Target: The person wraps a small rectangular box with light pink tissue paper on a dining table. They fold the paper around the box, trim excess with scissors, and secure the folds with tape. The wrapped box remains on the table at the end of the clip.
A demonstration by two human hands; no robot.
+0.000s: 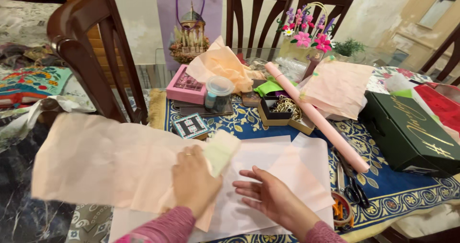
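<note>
My left hand (194, 180) grips a large sheet of peach tissue paper (103, 161) that hangs out over the table's left edge, and a small pale green piece (221, 149) sticks up from the same grip. My right hand (266, 192) lies flat, fingers spread, on white and peach sheets (292, 169) spread on the table in front of me. Both sleeves are pink knit.
A pink paper roll (316, 116) lies diagonally at right, black scissors (353, 185) beside it. A dark green box (412, 133) sits far right. A pink box (186, 87), a lidded jar (218, 93), a star-shaped tray with chains (282, 110), a purple gift bag (189, 25), flowers (306, 32) and a wooden chair (96, 56) stand behind.
</note>
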